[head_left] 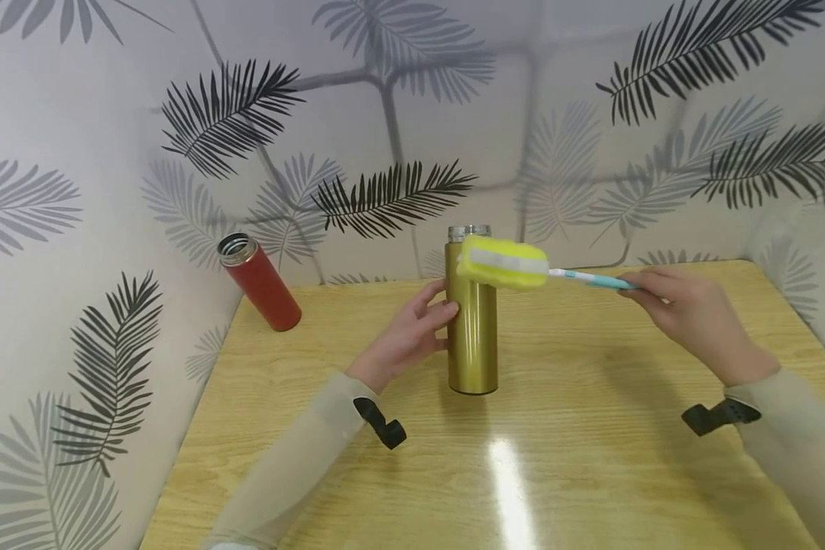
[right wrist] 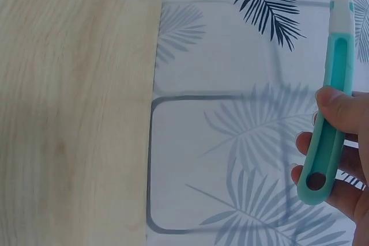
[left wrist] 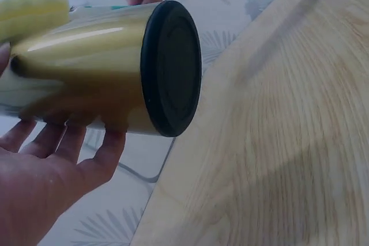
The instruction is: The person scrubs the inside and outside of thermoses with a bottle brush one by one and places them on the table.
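Observation:
My left hand (head_left: pixel 412 332) grips a gold thermos (head_left: pixel 473 336) from its left side, fingers wrapped round the body. The thermos stands nearly upright, its lidless steel mouth at the top. In the left wrist view its black base (left wrist: pixel 172 68) shows, raised above the tabletop. With my right hand (head_left: pixel 694 313) I hold a bottle brush (head_left: pixel 608 282) by its teal handle, thumb along the top and fingers beneath, as the right wrist view shows. The brush lies nearly level, and its yellow sponge head (head_left: pixel 505 262) overlaps the upper part of the thermos in the head view.
A red thermos (head_left: pixel 261 284), also lidless, stands at the table's back left corner. The wooden table (head_left: pixel 564 458) meets a wall (head_left: pixel 261 191) covered in leaf-patterned sheeting along its back and left edges. Black camera straps circle both wrists.

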A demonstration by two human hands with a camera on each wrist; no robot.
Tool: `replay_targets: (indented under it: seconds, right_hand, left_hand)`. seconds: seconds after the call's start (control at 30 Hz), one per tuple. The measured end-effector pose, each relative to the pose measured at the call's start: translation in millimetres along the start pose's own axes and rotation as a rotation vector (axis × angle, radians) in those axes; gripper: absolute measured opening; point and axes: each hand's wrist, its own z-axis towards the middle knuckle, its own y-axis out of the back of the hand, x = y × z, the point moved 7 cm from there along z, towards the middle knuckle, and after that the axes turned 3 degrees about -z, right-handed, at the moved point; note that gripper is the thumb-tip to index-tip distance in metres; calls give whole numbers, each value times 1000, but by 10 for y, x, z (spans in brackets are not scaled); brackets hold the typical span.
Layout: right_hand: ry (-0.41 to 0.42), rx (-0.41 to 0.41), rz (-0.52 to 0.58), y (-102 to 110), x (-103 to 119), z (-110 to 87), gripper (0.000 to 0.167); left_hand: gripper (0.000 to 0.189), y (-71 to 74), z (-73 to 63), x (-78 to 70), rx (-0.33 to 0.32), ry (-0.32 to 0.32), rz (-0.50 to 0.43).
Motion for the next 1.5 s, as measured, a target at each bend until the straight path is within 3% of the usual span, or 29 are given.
replay_targets:
  seconds: [0.13,0.27,0.5,0.87,1.13,1.5]
  right_hand:
    - [5,-36,-2,30,20,61,62]
    - [-12,-84,-20,45,32,97,62]
    - [1,-89,-27,38,13,54,62]
    - [14,-71,15,-55,7,-84,62]
    - [20,-63,4,-70,12,-106,61]
    - [100,16,3,-179,120,-185,61]
  left_hand:
    - [105,-81,30,9,-10,1,43]
    - [113,-103,44,25,-40,7,63]
    - [49,-115,12,-8,-43,5,42]
    - [52,-71,-5,-21,-93,17,165]
    - [48,-74,17,-4,-74,15,84]
    - [39,31,65,-137,-116,-71,11]
